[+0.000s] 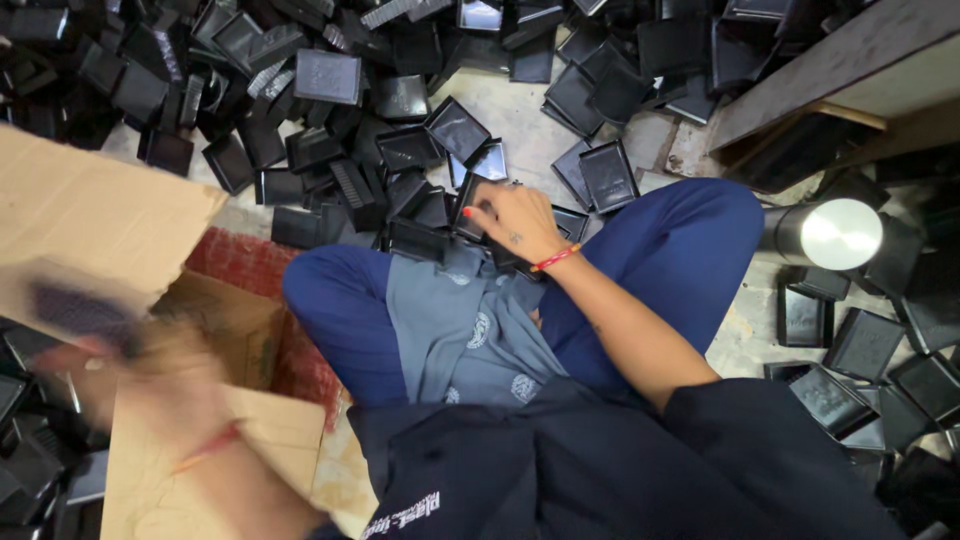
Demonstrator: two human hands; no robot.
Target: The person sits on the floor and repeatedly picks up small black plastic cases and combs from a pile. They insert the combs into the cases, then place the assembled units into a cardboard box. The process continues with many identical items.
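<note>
I sit cross-legged on the floor in blue trousers. My right hand (512, 220), with a red thread on its wrist, reaches forward and closes on a black plastic tray (470, 205) at the near edge of a big heap of black trays (330, 110). My left hand (150, 365) is blurred by motion over an open cardboard box (190, 440) at my left and holds a dark tray (80, 312).
Black trays cover the floor ahead and lie scattered at the right (860, 345). A shiny metal cylinder (825, 233) lies beside my right knee. A wooden ledge (830, 65) runs across the upper right. A box flap (80, 215) rises at the left.
</note>
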